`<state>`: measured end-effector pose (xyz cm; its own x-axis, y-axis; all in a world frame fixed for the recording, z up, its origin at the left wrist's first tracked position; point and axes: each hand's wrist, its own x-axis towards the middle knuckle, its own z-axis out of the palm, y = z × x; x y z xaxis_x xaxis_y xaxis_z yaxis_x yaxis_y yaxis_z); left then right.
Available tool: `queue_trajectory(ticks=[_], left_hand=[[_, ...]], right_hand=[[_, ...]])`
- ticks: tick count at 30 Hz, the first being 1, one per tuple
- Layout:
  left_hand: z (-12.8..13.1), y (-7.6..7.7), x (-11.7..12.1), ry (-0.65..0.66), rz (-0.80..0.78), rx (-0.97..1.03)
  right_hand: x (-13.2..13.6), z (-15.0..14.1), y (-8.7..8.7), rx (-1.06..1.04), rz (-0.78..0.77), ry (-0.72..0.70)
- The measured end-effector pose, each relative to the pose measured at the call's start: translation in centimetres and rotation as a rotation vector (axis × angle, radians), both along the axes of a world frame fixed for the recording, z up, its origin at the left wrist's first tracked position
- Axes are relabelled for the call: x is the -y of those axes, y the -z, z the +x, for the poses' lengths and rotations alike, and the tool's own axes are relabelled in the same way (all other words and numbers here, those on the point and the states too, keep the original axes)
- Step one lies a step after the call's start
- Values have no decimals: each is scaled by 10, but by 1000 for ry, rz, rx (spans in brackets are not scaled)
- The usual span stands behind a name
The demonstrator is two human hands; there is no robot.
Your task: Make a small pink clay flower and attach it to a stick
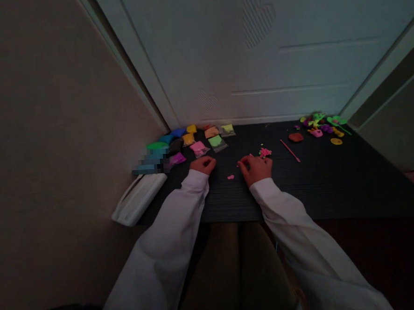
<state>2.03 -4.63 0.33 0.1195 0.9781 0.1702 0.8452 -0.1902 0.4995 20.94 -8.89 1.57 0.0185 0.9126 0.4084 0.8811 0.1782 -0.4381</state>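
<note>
My left hand (pixel 203 165) rests on the dark table with its fingers curled closed, nearest to a bag of pink modelling clay (pixel 199 149). Whatever it may hold is hidden. My right hand (pixel 255 169) is closed too, thumb and finger pinched near a tiny pink bit; what lies between them is too small to make out. Just behind its knuckles sits a small heap of pink and green clay bits (pixel 265 152). Between the hands, a flat pink clay piece (pixel 231 177) lies on the tabletop. A pink modelling stick (pixel 290 151) is to the right.
Several bags of coloured clay, including a light green one (pixel 217 142), line the back left. A white pack (pixel 139 199) lies at the left edge. Clay flowers (pixel 337 121) and a reddish-brown clay piece (pixel 295 137) are at the right. A white door (pixel 201 57) stands behind.
</note>
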Motion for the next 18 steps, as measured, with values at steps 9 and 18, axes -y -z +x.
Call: queue_trajectory(ticks=[9, 18], left_hand=[[7, -7, 3, -30, 48, -16], [-1, -1, 3, -13, 29, 19]], right_hand=[[2, 0, -4, 31, 54, -8], [4, 0, 1, -31, 75, -39]])
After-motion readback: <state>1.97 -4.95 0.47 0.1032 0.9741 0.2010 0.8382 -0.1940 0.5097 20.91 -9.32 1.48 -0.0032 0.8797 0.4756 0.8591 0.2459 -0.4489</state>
